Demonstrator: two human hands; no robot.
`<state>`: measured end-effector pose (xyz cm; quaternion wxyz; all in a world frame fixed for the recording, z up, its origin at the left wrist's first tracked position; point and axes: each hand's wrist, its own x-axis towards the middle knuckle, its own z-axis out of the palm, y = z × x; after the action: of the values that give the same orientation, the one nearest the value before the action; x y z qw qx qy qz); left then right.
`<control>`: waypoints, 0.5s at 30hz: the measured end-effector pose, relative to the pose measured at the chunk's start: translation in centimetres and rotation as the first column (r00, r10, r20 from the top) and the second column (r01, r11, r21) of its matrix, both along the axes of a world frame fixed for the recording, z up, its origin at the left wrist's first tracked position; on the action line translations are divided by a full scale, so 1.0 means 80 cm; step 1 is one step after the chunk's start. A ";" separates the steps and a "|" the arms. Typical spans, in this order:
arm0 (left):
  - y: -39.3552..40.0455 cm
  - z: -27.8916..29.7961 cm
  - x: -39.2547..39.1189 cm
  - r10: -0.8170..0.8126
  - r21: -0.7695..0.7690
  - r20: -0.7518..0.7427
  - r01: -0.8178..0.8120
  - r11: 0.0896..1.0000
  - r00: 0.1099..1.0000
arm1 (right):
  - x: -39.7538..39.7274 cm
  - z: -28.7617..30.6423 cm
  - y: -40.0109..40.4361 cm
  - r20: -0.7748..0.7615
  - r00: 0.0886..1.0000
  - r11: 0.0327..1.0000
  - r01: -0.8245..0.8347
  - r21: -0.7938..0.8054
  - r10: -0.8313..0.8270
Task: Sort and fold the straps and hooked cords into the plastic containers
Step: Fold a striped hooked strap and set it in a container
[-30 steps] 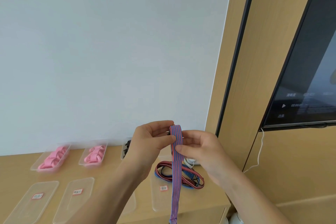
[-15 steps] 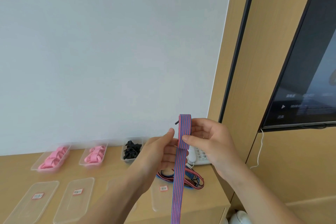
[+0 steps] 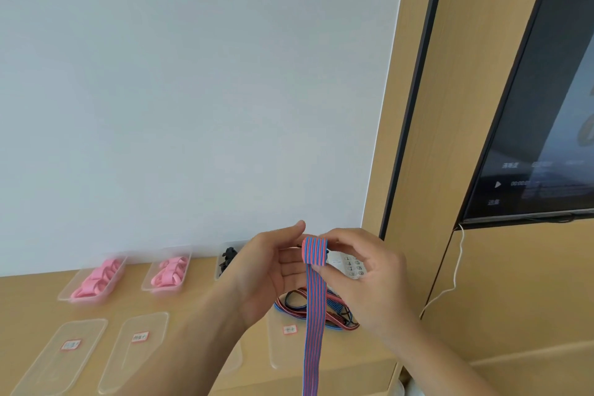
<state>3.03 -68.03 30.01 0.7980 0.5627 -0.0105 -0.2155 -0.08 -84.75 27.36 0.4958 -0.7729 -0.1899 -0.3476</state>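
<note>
A red-and-blue striped strap (image 3: 312,315) hangs from between my hands down past the bottom edge. Its top end is wound into a small roll (image 3: 314,250). My right hand (image 3: 363,270) pinches that roll with thumb and fingers. My left hand (image 3: 273,267) holds the roll's left side, thumb above and fingers curled behind. More striped cords with hooks (image 3: 334,312) lie in a loose pile on a clear lid (image 3: 283,350) below my hands.
On the wooden counter stand two clear containers of pink straps (image 3: 96,278) (image 3: 169,273) and one of black hooks (image 3: 227,262). Two labelled lids (image 3: 67,354) (image 3: 135,347) lie in front. A white telephone (image 3: 352,265), a wall screen (image 3: 540,125) and a white cable (image 3: 450,280) are at right.
The strap's top end has been wound from a single fold into a small roll. Both hands have shifted slightly right and together around it.
</note>
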 end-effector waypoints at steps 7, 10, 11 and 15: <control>0.004 -0.009 0.003 0.027 -0.022 0.000 -0.027 0.999 1.000 | 0.002 -0.012 -0.002 -0.027 0.999 0.999 -0.035 0.010 0.036; 0.005 -0.011 0.004 0.107 -0.003 0.024 -0.107 0.994 0.994 | -0.001 -0.016 -0.004 -0.137 0.990 1.000 0.023 -0.006 -0.023; 0.006 -0.011 0.005 0.136 0.004 0.041 -0.136 0.991 0.990 | -0.002 -0.017 -0.004 -0.232 0.973 0.999 0.019 0.034 -0.011; 0.005 -0.010 0.003 0.194 0.038 0.127 -0.200 0.979 0.973 | -0.002 0.000 -0.007 -0.588 0.700 0.873 -0.104 0.476 0.405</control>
<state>3.24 -67.63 29.18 0.7988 0.5931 0.0016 -0.1003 -0.25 -85.30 27.40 0.7240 -0.6892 -0.0289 -0.0030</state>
